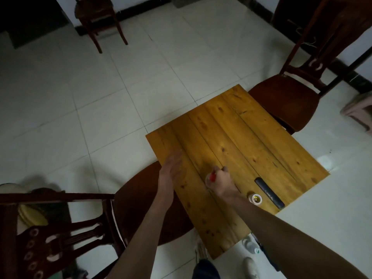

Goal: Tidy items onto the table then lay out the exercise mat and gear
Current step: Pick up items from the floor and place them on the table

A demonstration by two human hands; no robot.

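The right hand (pixel 220 183) holds a small red thing (pixel 212 176) over the yellow wooden bench (pixel 251 137). The left hand (pixel 171 170) lies flat, fingers straight, at the bench's left edge.

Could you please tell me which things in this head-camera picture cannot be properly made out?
- Red item: mostly hidden inside the right hand; what it is cannot be told.
- Left hand: motion-blurred over the wooden table, so contact is unclear.
- Clear object on the floor: partly hidden by the table edge and right arm.
- Yellow object: behind the chair back, dim.
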